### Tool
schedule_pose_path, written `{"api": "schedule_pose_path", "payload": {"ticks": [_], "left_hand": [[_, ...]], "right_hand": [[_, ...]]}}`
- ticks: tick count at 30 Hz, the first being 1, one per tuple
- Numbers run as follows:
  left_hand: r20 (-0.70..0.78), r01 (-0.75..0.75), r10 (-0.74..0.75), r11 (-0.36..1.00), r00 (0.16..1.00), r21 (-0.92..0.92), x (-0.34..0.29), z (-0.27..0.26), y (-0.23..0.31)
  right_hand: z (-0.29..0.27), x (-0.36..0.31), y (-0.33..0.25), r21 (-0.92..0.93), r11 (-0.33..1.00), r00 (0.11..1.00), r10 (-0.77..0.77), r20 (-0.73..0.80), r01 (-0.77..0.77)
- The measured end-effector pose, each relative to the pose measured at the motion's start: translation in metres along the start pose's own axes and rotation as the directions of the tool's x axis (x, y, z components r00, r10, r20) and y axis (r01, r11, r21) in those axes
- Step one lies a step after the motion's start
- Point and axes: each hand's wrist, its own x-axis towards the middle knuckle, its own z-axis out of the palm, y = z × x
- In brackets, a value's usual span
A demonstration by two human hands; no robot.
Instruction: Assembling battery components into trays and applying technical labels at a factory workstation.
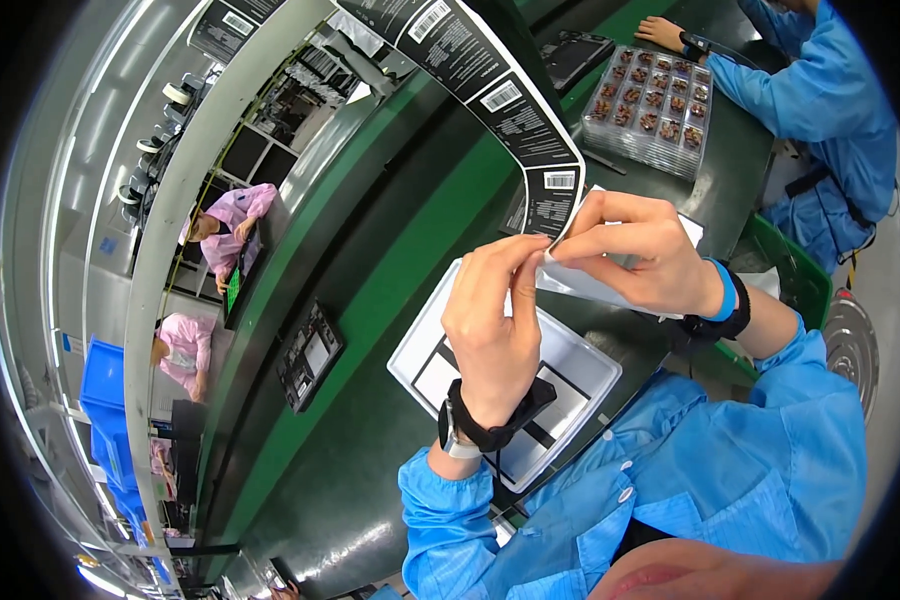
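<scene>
A long strip of black labels (503, 97) with white barcode patches comes down from the top, and its lower end curls in between my hands. My left hand (490, 325) pinches that end, thumb against fingertips. Right beside it, my right hand (638, 252) is closed on the strip's edge, fingertips nearly touching the left ones. My fingers hide exactly where each grips. Under my hands lies a shallow white tray (588, 362) holding flat white pieces with black bands. A whitish sheet or packet (595, 287) shows partly beneath my right hand.
Stacked clear plastic trays (648, 110) of small copper-coloured parts stand at the far right, near a co-worker's blue sleeve (805, 95). A green bin (800, 262) is beside the bench at right. An opened device chassis (310, 355) lies on the green-striped line at left.
</scene>
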Motion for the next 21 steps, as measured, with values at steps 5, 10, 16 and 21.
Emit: {"api": "schedule_pose_path", "payload": {"ticks": [5,10,16,21], "left_hand": [[-0.161,0.205,-0.243,0.953,0.956,-0.222,0.008,-0.007,-0.044],[-0.19,0.26,-0.341,0.898,0.921,-0.355,0.008,-0.05,-0.078],[-0.058,0.001,-0.012,0.983,0.998,-0.183,-0.051,-0.082,-0.06],[0.161,-0.004,0.048,0.965,0.986,-0.262,-0.081,-0.095,-0.031]], "right_hand": [[-0.011,-0.008,-0.002,-0.056,0.993,0.994,0.106,0.012,-0.105],[-0.046,-0.033,0.021,-0.255,0.92,0.951,0.308,-0.002,-0.299],[-0.035,-0.028,-0.039,-0.504,0.804,0.942,0.205,-0.266,-0.317],[0.021,-0.013,-0.029,0.07,0.916,0.874,0.351,0.336,-0.395]]}}
